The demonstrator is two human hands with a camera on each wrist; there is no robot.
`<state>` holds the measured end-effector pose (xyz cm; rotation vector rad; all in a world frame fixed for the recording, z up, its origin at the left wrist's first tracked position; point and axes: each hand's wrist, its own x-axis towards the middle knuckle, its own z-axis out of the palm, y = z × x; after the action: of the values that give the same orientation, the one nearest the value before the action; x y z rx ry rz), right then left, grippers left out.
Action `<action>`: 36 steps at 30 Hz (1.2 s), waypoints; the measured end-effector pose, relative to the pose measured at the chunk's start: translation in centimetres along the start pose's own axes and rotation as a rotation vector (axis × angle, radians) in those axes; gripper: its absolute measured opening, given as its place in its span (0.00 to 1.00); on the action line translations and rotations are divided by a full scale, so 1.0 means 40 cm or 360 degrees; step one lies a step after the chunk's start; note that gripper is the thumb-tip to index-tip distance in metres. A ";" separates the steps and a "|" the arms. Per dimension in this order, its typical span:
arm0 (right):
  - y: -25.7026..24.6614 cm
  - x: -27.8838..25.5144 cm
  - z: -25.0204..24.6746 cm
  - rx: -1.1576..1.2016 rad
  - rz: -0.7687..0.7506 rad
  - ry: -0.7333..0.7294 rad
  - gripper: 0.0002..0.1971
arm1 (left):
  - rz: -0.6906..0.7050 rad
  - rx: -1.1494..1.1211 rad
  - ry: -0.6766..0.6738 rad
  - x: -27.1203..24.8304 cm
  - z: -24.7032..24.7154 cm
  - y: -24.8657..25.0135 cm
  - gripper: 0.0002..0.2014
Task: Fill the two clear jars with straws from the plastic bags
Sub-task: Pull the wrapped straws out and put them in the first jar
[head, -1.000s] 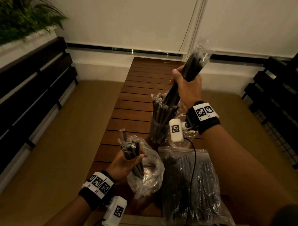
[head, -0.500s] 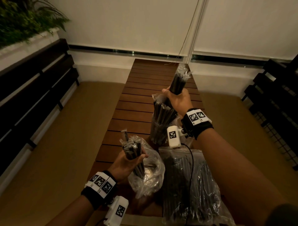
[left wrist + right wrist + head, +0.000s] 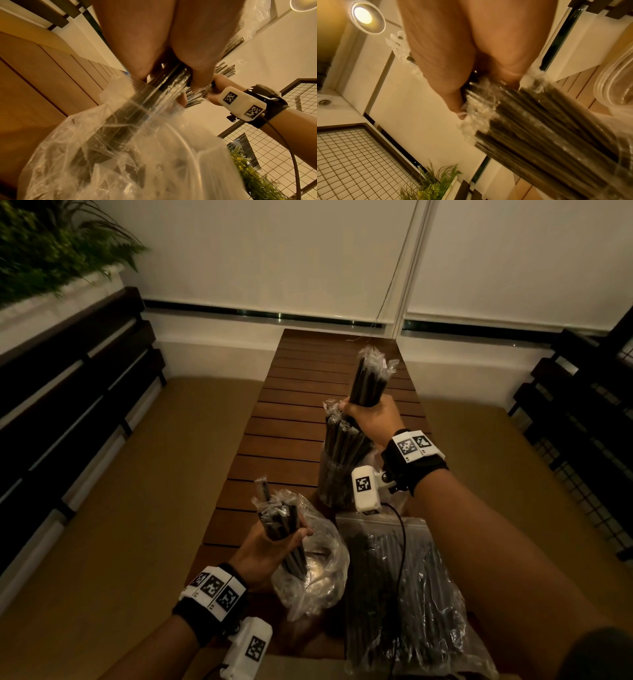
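Observation:
My right hand [image 3: 368, 416] grips a bundle of black wrapped straws [image 3: 370, 378] upright, its lower end among the straws that stand in a clear jar [image 3: 334, 482]. In the right wrist view the straws [image 3: 539, 121] fan downward from my fingers [image 3: 447, 83]. My left hand [image 3: 274, 542] holds a second bundle of straws [image 3: 279, 520] standing in a crumpled plastic bag [image 3: 318, 563]. The left wrist view shows my fingers [image 3: 197, 65] curled round these straws [image 3: 140, 111] inside the bag [image 3: 85, 155]. A clear rim, perhaps the second jar [image 3: 618, 83], shows at the right.
A large zip bag of straws [image 3: 400, 604] lies at the near right of the slatted wooden table [image 3: 287, 419]. Tan cushions flank the table, with a dark slatted backrest [image 3: 68, 392] on the left and a wire grid [image 3: 582, 467] on the right. The table's far half is bare.
My right hand has come down from high above the table, bringing its straw bundle onto the jar's straws. My left hand has stayed at the crumpled bag.

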<state>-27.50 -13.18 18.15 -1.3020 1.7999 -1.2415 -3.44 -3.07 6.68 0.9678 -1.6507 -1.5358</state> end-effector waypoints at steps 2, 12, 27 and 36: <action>0.001 -0.011 0.009 0.0011 0.0033 -0.0009 0.08 | 0.0015 0.0043 -0.0026 -0.002 -0.001 0.003 0.03; -0.019 -0.062 -0.014 0.0067 -0.0191 0.0125 0.26 | 0.0004 -0.0022 -0.0001 -0.004 -0.002 0.000 0.02; -0.165 0.010 -0.075 -0.0902 -0.0879 0.0095 0.30 | 0.0029 0.0014 -0.0044 -0.001 -0.008 -0.014 0.05; 0.014 0.007 0.029 -0.1592 -0.0539 -0.0421 0.38 | 0.0025 -0.0137 -0.0013 0.000 -0.004 -0.012 0.04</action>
<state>-26.80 -13.78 17.20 -2.2393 2.1117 -0.1947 -3.25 -3.15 6.20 0.9019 -1.5806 -1.5889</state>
